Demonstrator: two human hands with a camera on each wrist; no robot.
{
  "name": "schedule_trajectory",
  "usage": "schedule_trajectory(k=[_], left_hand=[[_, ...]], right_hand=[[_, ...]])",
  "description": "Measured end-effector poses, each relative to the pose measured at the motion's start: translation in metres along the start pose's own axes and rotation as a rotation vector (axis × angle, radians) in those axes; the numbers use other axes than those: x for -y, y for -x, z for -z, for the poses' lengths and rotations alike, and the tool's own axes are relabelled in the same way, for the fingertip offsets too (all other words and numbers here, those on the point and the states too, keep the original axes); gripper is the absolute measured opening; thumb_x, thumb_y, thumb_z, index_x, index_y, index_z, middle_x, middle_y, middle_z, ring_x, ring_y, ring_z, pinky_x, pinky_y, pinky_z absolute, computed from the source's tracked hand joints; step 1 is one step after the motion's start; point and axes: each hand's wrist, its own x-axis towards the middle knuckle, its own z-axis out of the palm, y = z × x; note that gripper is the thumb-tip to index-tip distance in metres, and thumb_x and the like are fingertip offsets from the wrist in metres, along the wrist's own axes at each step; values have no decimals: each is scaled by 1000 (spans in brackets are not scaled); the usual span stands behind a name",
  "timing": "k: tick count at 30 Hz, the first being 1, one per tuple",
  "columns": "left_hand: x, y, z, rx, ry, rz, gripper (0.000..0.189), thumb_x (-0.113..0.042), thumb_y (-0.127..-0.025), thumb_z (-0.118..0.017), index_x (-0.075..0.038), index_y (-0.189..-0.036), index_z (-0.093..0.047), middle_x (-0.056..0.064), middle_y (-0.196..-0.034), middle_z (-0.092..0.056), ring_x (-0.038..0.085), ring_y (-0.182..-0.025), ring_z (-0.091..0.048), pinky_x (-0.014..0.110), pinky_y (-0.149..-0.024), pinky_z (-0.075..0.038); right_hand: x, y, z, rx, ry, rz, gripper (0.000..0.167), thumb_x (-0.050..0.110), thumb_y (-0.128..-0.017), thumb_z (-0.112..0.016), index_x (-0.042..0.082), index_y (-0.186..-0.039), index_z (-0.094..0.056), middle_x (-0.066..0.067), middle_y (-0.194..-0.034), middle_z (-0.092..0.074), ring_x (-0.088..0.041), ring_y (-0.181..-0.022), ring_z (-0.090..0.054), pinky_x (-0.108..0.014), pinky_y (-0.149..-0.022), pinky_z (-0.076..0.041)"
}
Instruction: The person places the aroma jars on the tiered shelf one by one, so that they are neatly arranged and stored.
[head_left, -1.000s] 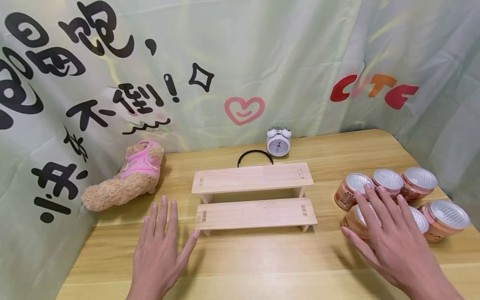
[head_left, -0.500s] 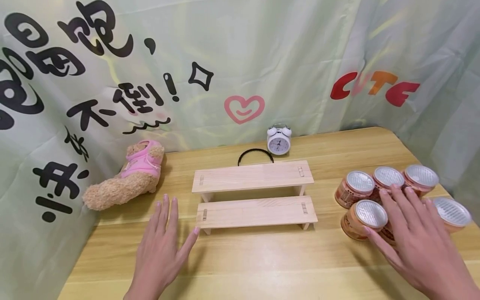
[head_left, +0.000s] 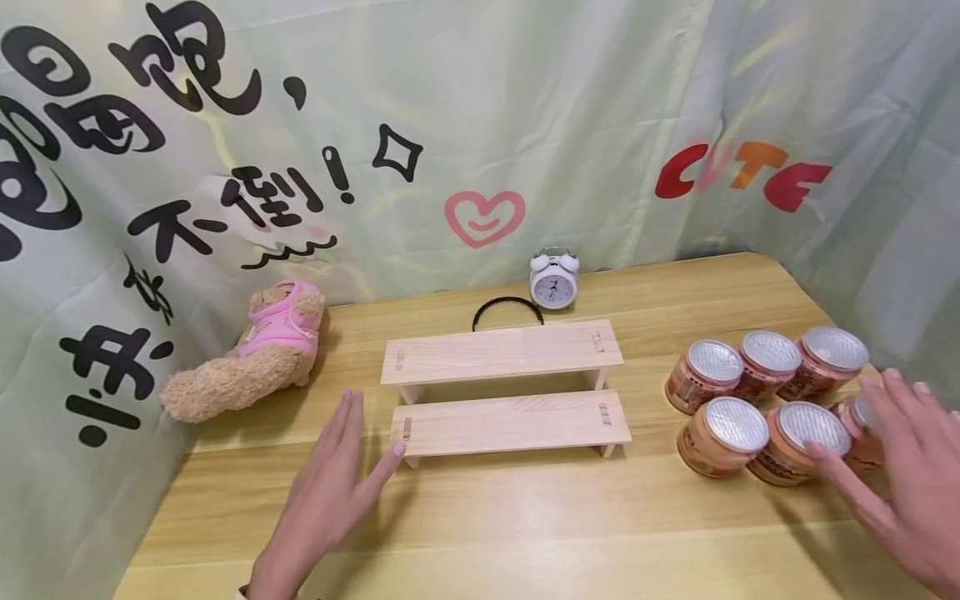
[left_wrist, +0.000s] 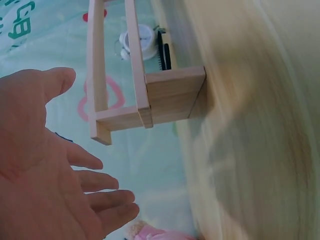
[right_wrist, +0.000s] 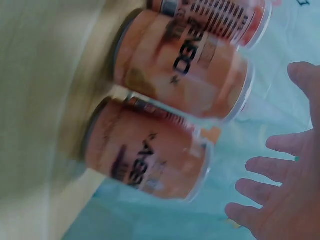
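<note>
My left hand (head_left: pixel 322 492) hovers over the table just left of the lower wooden shelf tier (head_left: pixel 510 423), its fingers straight and holding nothing. The upper tier (head_left: pixel 502 352) stands behind it. On the right, my right hand (head_left: pixel 911 483) has extended fingers and partly hides the rightmost front can (head_left: pixel 866 446). Beside that stand a middle front can (head_left: pixel 783 458) and a left front can (head_left: pixel 712 446), orange with silver tops. A back row of three reddish cans (head_left: pixel 701 387) stands behind. In the right wrist view, a gap shows between the fingers and the nearest can (right_wrist: pixel 150 155).
A white alarm clock (head_left: pixel 554 283) and a black toothed headband (head_left: pixel 506 302) are behind the shelf. At the back left lies a brown plush toy (head_left: pixel 243 367) in pink clothing. A printed curtain (head_left: pixel 585 125) hangs along the table's (head_left: pixel 510 533) back and sides.
My right hand has moved right across the front cans, uncovering the left and middle ones. The left hand has turned more sideways in place. The cans and shelf have stayed put.
</note>
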Motion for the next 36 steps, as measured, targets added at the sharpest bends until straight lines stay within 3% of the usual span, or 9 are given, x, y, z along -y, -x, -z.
schedule_trajectory(k=[7, 12, 14, 18, 22, 25, 26, 31, 36], left_hand=[[4, -10, -4, 68, 128, 5, 93, -63, -101, -47, -7, -162, -5, 16, -167, -8, 40, -151, -17, 61, -119, -20], [6, -17, -7, 118, 197, 31, 93, -62, -101, -48, -5, -162, -10, 17, -166, -16, 41, -149, -22, 60, -119, -20], [6, -20, -8, 137, 218, 50, 93, -63, -100, -49, -5, -162, -12, 18, -165, -19, 41, -148, -26, 59, -119, -23], [6, -24, -10, 170, 272, 85, 93, -64, -99, -50, -6, -162, -14, 19, -163, -27, 42, -141, -39, 58, -116, -29], [7, -28, -14, 195, 328, 90, 94, -63, -98, -53, -6, -162, -15, 23, -159, -34, 42, -137, -45, 56, -115, -33], [7, -30, -16, 207, 353, 88, 95, -61, -98, -56, -4, -162, -15, 24, -157, -37, 41, -137, -46, 55, -115, -35], [6, -31, -16, 208, 356, 85, 95, -60, -98, -56, -3, -161, -16, 25, -156, -38, 41, -136, -47, 55, -114, -36], [4, -34, -18, 215, 379, 87, 93, -59, -97, -58, -2, -160, -20, 29, -154, -39, 44, -132, -49, 57, -111, -39], [2, -37, -22, 221, 386, 93, 91, -54, -97, -63, -2, -160, -21, 28, -156, -35, 44, -140, -40, 60, -114, -32]], right_hand=[[-16, 9, -3, -92, -147, -68, 78, 49, -100, -58, -15, -143, -44, -43, -147, -37, -50, -145, -29, -48, -125, -13], [-27, 16, -7, -152, -210, -79, 66, 36, -102, -58, -13, -144, -44, -43, -146, -37, -21, -148, -29, -29, -123, -14], [-32, 17, -10, -168, -215, -62, 71, 43, -102, -56, -14, -143, -44, -46, -143, -37, -13, -147, -29, -26, -121, -15], [-42, 21, -13, -160, -189, -67, 88, 59, -99, -51, -16, -144, -40, -51, -136, -37, -31, -145, -34, -19, -118, -14], [-49, 24, -17, -142, -233, -101, 92, 57, -97, -55, -19, -145, -34, -54, -129, -39, -7, -137, -37, -1, -104, -20], [-54, 24, -21, -133, -286, -132, 90, 51, -96, -60, -19, -145, -31, -32, -127, -49, 17, -121, -30, 4, -96, -21], [-55, 24, -22, -132, -297, -139, 90, 50, -96, -61, -19, -145, -31, -19, -129, -49, 17, -120, -30, 4, -97, -21], [-63, 25, -28, -151, -323, -167, 93, 52, -95, -62, -21, -144, -31, -21, -130, -51, 14, -122, -31, -3, -104, -18], [-71, 27, -30, -145, -424, -180, 59, 25, -95, -71, -1, -142, -48, 26, -124, -39, 13, -106, -40, 2, -90, -31]])
